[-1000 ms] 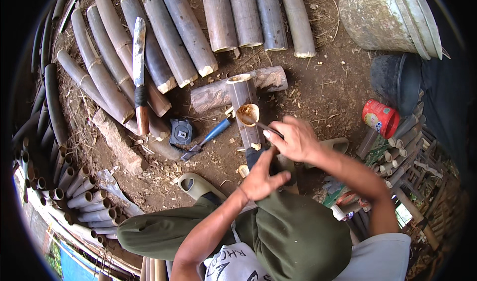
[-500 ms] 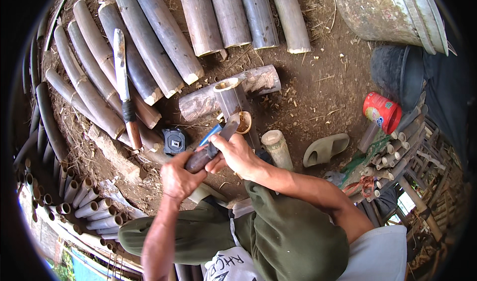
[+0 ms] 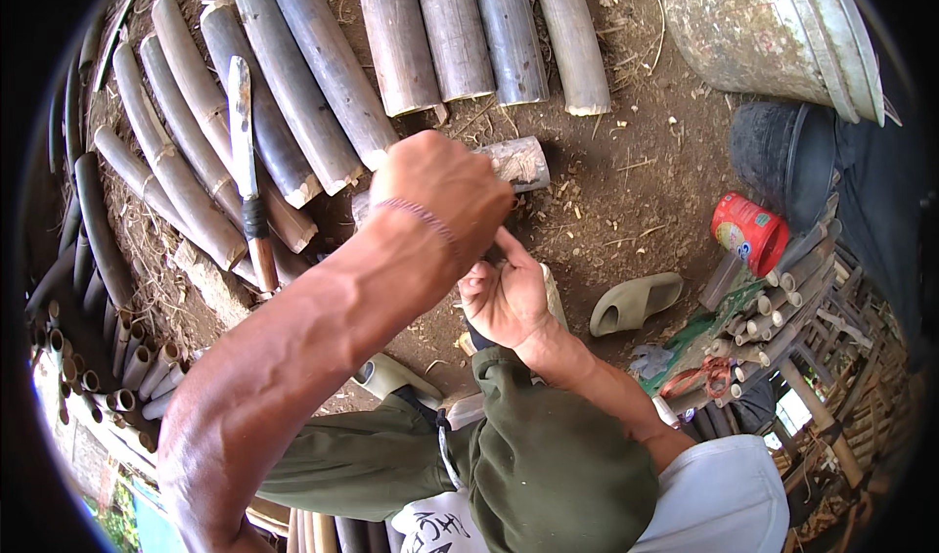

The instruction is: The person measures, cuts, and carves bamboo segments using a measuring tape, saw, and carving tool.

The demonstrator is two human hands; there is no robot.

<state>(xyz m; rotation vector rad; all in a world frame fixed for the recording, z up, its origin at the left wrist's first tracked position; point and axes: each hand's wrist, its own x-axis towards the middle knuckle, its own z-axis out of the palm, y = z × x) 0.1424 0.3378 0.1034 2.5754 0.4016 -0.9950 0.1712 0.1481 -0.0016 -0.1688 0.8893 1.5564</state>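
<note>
My left hand (image 3: 440, 186) is raised in front of me as a closed fist, back of the hand up, over a short thick log (image 3: 523, 165) on the dirt. Whatever the fist grips is hidden under it. Just below it, my right hand (image 3: 509, 294) is turned palm up, its palm bare, one finger stretched toward the fist and others loosely bent. Behind the right hand, a pale upright bamboo stump (image 3: 555, 304) shows only in part. My left forearm covers the ground where the tape measure lay.
Several cut bamboo lengths (image 3: 303, 84) lie in rows at the far side. A machete (image 3: 243, 142) rests across those on the left. To the right are a sandal (image 3: 636, 304), a red container (image 3: 745, 232), a dark bucket (image 3: 768, 147) and a large pale bucket (image 3: 748, 30).
My left hand has swung up and away from the knife-like tool, which is now out of sight. My right hand has let go of it and turned palm up, slightly to the right.
</note>
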